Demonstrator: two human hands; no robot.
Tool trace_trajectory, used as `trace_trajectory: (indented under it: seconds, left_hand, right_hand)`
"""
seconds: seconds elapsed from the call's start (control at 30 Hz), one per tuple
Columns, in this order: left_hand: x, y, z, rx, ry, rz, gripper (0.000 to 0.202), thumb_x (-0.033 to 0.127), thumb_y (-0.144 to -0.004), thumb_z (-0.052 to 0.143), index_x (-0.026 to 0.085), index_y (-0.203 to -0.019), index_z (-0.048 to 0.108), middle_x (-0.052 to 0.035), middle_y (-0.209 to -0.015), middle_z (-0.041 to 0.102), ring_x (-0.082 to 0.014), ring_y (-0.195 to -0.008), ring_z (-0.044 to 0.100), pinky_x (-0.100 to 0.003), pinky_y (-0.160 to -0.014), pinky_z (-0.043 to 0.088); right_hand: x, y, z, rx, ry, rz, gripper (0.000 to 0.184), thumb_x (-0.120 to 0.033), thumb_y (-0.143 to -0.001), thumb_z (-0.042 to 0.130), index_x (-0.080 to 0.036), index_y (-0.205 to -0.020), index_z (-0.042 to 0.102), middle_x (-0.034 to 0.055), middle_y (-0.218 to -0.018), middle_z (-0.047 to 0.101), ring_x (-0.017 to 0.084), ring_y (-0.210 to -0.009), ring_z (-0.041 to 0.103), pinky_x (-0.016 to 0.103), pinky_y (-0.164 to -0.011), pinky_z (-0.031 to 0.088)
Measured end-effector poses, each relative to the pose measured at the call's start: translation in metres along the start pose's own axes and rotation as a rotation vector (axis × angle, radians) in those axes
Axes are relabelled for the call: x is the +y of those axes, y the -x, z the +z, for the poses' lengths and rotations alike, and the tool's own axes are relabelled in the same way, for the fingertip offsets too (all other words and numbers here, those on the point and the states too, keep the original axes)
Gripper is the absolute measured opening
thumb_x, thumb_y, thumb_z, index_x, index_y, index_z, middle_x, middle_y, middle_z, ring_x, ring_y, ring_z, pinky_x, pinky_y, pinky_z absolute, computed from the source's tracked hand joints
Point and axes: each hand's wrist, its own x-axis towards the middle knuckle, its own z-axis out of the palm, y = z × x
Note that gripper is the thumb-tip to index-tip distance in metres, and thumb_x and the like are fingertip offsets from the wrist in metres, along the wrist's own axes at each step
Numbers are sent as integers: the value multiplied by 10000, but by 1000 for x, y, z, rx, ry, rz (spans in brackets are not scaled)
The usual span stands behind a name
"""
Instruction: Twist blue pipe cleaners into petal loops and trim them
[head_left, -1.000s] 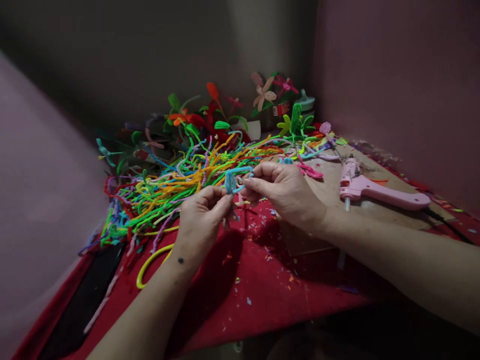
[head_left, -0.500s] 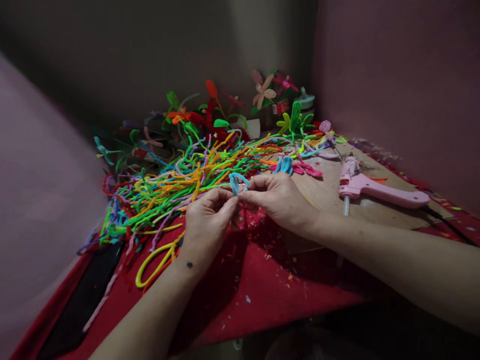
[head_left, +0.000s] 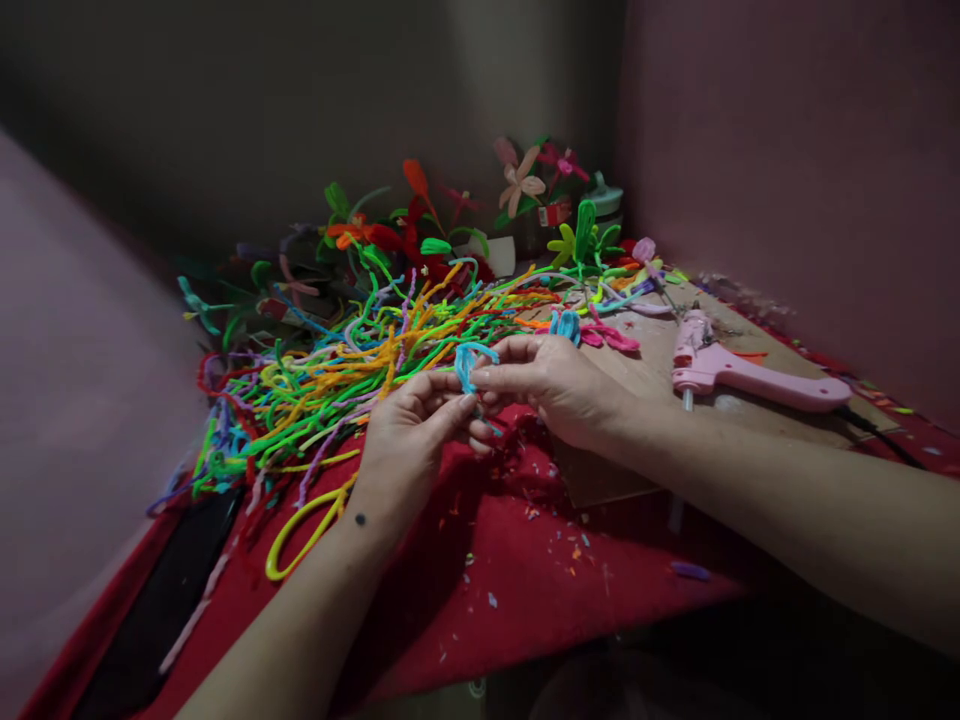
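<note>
Between my two hands is a light-blue pipe cleaner (head_left: 466, 366), bent into a small loop. My left hand (head_left: 416, 425) pinches its lower end between thumb and forefinger, and a short blue tail pokes out below the fingertips. On the loop's right side, my right hand (head_left: 566, 390) grips it with thumb and forefinger closed. Just behind my right hand lies a folded blue pipe-cleaner piece (head_left: 565, 326), beside a pink one (head_left: 611, 333). A heap of loose pipe cleaners (head_left: 360, 365) in many colours spreads out behind my left hand.
A pink glue gun (head_left: 765, 375) lies on a board (head_left: 660, 350) at right, its cord trailing off. Pipe-cleaner flowers (head_left: 521, 185) stand along the back wall. Yellow-handled scissors (head_left: 281, 545) and a black flat object (head_left: 169, 600) lie at left on the red cloth (head_left: 525, 600).
The blue loop has turned and shows more of its folded strands. My right fingers have shifted slightly left onto it. The whole view has moved a little.
</note>
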Motion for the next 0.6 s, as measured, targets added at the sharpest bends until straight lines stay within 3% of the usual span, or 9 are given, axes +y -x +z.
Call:
trace_trajectory:
  seconds: [0.13,0.23,0.43,0.6]
  left_hand:
    - [2,1,1,-70,-64,-30,129,215,-773,615,134,-865,576,-25,-778,687,-140,-608,670,-265,-592,573]
    - [4,1,1,-130,-116,-72,138,208,-786,587,120,-892,579,-42,-811,690,-158,-660,680,-287,-619,585]
    - [5,-3,-3,-98,-223,-75,97,210,-763,596,123,-793,565,-14,-725,658,-139,-575,653,-256,-512,571]
    - [9,-5,-8,-161,-269,-150,88,211,-781,561,130,-792,527,-1,-625,633,-127,-514,633,-244,-495,556]
  right_hand:
    - [0,-2,-3,-76,19,24,222,-338,-701,671,-147,-685,558,-22,-592,541,80,-500,481,208,-460,362]
    - [2,-3,-4,-87,78,10,171,-266,-723,636,-136,-645,556,-22,-574,525,70,-484,454,208,-458,355]
    - [5,-4,-2,-62,14,37,138,-210,-738,605,-149,-648,519,1,-637,568,77,-513,495,228,-517,418]
    - [5,-4,-2,-97,-6,19,104,-208,-761,586,-141,-698,537,-7,-638,572,84,-525,521,236,-537,442]
